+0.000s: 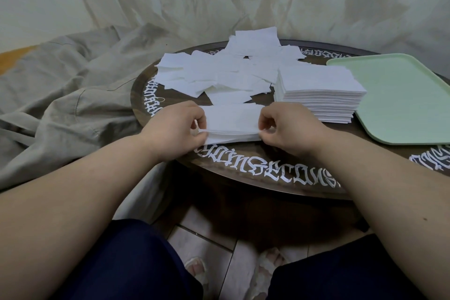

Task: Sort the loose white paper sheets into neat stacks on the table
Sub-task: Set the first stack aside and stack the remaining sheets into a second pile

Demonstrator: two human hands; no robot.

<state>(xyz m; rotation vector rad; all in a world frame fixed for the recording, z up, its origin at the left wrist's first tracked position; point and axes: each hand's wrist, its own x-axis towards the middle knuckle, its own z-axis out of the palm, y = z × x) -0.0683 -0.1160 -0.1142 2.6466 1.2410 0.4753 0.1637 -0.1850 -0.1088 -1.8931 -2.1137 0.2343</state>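
Left hand (176, 126), right hand (285, 126) pinch ends of small sheet bundle (232, 123) at tabletop (267, 173) near edge, probably squaring it; next, move onto tall stack (319, 95).

White blackletter lettering (267, 174) painted round the rim of the dark round surface (243, 158). Ornate and hard to read: near lower centre of the frame something like "CONS", not certain. More of the same script at the left rim (155, 97), at the far rim in the upper centre (314, 52), and at the right edge (431, 159), all illegible. No print legible on paper sheets (219, 73), stack (319, 95) or green tray (401, 100).
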